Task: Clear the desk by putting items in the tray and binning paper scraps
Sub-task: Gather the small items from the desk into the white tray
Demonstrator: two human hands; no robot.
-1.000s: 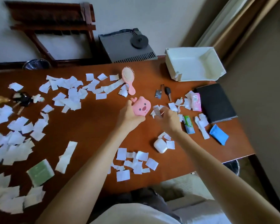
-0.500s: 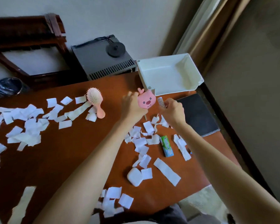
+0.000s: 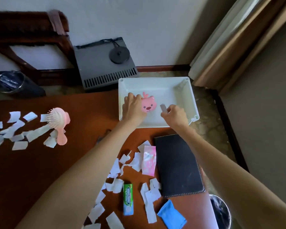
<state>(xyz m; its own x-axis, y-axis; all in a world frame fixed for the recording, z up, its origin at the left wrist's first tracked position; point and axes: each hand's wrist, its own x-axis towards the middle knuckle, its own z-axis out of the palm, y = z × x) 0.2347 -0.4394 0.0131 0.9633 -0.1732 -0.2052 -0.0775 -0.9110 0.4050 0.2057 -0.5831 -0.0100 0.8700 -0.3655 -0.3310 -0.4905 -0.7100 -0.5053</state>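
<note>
Now that both have reached the upper-centre tray (image 3: 155, 83), left hand (image 3: 132, 109) grips the pink toy (image 3: 148, 105), right hand (image 3: 175, 115) pinches perhaps a grey clip (image 3: 163, 108); release next.

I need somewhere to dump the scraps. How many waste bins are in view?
2. The far bin stands beyond the desk, at the left; the near bin sits by the desk's near right corner, partly hidden.

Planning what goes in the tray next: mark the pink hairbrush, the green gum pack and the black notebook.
pink hairbrush (image 3: 57, 119), head view, on its bristled head.
green gum pack (image 3: 128, 198), head view, middle of the label.
black notebook (image 3: 177, 166), head view, centre of the cover.
</note>
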